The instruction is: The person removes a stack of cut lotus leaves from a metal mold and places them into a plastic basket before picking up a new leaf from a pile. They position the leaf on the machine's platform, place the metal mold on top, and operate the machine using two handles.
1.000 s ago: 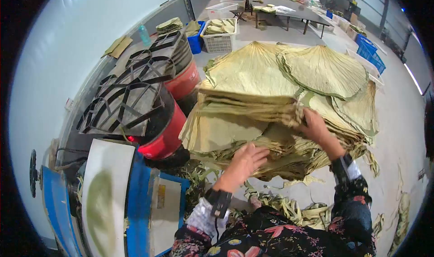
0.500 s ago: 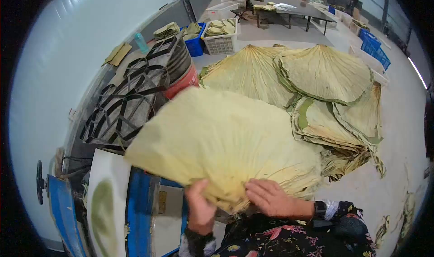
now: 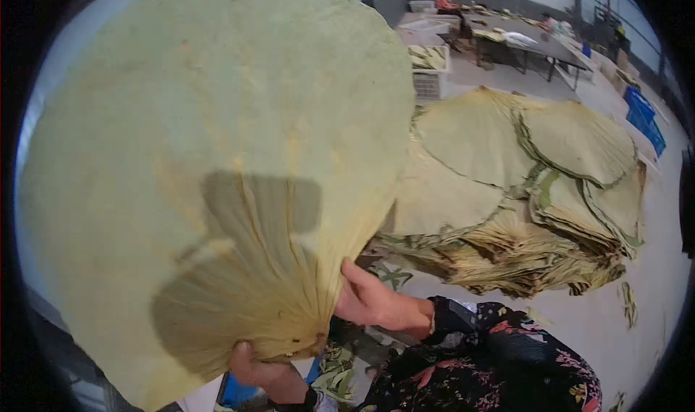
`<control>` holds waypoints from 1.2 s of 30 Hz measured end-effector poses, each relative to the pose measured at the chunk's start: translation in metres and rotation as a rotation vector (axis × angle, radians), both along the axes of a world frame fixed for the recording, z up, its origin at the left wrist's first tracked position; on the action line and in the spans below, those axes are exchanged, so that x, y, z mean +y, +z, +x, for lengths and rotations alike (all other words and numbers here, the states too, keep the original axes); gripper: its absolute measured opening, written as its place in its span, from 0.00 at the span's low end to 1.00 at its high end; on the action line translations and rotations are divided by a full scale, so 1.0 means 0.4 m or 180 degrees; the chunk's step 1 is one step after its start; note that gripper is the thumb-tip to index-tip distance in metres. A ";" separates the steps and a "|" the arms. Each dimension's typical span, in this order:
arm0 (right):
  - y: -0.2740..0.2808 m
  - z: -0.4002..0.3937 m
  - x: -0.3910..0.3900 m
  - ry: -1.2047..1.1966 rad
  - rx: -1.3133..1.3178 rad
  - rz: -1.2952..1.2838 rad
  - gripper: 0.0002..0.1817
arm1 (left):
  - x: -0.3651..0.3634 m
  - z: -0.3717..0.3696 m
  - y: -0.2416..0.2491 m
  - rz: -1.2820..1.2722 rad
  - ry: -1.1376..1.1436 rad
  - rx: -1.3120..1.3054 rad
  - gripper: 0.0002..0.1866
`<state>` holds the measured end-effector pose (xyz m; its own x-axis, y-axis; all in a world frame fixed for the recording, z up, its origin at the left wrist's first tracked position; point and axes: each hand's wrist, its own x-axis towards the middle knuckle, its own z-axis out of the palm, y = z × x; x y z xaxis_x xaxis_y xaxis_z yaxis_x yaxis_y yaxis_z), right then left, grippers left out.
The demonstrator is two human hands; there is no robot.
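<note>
A large pale yellow-green dried leaf (image 3: 318, 101), likely lotus, is held up close to the camera and fills the left side of the view. At its gathered, pleated base, my left hand (image 3: 268, 374) grips the lower edge, thumb on the near face. My right hand (image 3: 376, 301) pinches the right edge near the base, fingers partly hidden behind it. A shadow falls across the lower part of the leaf. To the right lie overlapping piles of similar folded leaves (image 3: 470, 140), their edges greenish and their stem ends brown and creased.
A white crate (image 3: 428, 85) of leaves stands behind the held leaf. Farther back, a person (image 3: 447, 3) sits by a long table (image 3: 532, 46) with leaves on it. A blue basket (image 3: 643, 119) is at the right. Leaf scraps (image 3: 337, 376) lie below my hands.
The leaf has been raised and tilted up toward the camera, now hiding the metal frame and bins at left. My right hand has shifted to its right edge. The view has turned left.
</note>
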<state>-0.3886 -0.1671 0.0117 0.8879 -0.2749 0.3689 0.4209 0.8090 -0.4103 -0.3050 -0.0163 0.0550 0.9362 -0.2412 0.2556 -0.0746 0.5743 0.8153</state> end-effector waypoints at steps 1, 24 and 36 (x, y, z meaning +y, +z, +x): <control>0.013 0.055 0.022 0.0508 -0.0328 0.0965 0.34 | 0.028 0.035 -0.001 0.0042 0.0184 -0.0195 0.31; 0.099 0.538 0.272 -0.1293 0.1043 -0.0119 0.28 | 0.488 0.458 -0.175 0.0561 0.0718 -0.0292 0.22; 0.290 0.458 0.489 -0.4190 -0.1544 -0.5648 0.17 | 0.526 0.295 0.011 0.0920 0.0213 -0.2100 0.31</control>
